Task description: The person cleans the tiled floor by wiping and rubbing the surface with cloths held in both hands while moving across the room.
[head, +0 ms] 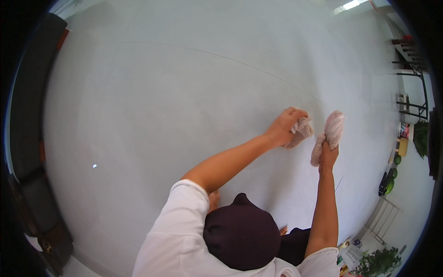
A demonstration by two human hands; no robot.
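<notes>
My left hand [284, 125] is closed around a bunched pale-pink fuzzy cloth [301, 132], low over the light grey floor [180, 121]. To its right, my right hand [328, 155] grips a second pinkish cloth [334, 128], whose folded end points away from me and whose other end sticks out to the left. A gap of floor shows between the two cloths. The fingers of my right hand are mostly hidden by the cloth. I cannot tell whether either cloth is pressed on the floor.
My dark-trousered knee [242, 232] and a bare foot [214, 200] are close below my arms. A dark sofa-like piece [29, 104] lines the left. Along the right stand a black metal frame [423, 90], several green fruits [390, 185], a white rack [383, 220] and a leafy plant [379, 263].
</notes>
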